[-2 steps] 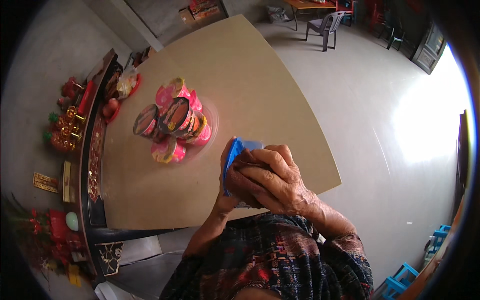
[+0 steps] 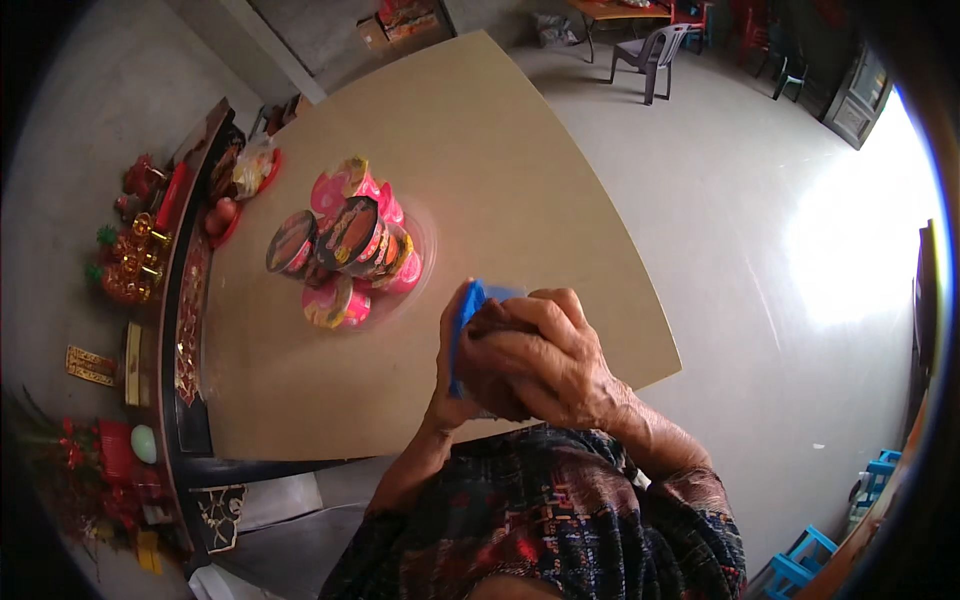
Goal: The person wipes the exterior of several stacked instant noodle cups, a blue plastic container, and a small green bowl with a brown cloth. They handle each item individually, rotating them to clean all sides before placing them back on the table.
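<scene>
Close in front of my body, over the near edge of the table, my left hand (image 2: 446, 350) grips a plastic object with a blue edge (image 2: 463, 325) and a see-through part, perhaps a lidded container. Most of that hand is hidden behind it. My right hand (image 2: 562, 355) presses a bunched brown cloth (image 2: 492, 385) against the object, fingers curled over the cloth. Beyond my hands to the left, pink and black instant noodle bowls (image 2: 352, 235) are stacked on a clear round tray (image 2: 428, 262).
The broad tan table (image 2: 500, 150) spreads out ahead. Along its left stands a dark altar shelf (image 2: 190, 330) with red and gold ornaments. A bag on a red plate (image 2: 258, 168) sits by it. Farther off are a grey chair (image 2: 652, 55) and blue stools (image 2: 803, 560).
The blue-edged object has turned slightly, so less of its face shows. My right hand and the cloth have shifted a little over it; the noodle bowls stay put.
</scene>
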The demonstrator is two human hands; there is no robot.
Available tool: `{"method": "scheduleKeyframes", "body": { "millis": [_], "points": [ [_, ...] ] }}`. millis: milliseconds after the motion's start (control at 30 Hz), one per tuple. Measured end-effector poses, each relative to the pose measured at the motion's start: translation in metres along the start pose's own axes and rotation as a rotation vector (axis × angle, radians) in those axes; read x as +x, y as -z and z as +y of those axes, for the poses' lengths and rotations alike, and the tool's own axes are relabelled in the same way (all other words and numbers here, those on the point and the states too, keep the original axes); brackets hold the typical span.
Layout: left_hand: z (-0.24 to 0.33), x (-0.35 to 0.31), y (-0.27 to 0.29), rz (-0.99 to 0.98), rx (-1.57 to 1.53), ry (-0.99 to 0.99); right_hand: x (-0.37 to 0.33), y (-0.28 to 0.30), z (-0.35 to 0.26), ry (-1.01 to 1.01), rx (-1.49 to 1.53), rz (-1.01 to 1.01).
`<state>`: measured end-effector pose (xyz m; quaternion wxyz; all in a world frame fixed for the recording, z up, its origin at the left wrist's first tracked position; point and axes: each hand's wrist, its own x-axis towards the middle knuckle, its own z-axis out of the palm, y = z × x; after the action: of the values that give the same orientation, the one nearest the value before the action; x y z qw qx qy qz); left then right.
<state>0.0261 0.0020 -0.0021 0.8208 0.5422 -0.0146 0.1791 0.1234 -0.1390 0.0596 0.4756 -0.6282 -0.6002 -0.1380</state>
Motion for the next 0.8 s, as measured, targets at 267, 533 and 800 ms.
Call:
{"method": "scheduleKeyframes", "body": {
  "millis": [267,533,800],
  "points": [
    [-0.009,-0.003,0.013,-0.054,0.230,0.005,0.005,-0.021,0.053,-0.649,0.562,0.001],
    [-0.008,0.010,0.016,-0.031,0.242,-0.202,0.004,-0.038,0.049,-0.042,0.190,0.137],
    [-0.035,-0.003,0.051,0.114,-0.075,0.297,-0.015,-0.037,0.009,0.028,0.028,0.221]
  ]
}}
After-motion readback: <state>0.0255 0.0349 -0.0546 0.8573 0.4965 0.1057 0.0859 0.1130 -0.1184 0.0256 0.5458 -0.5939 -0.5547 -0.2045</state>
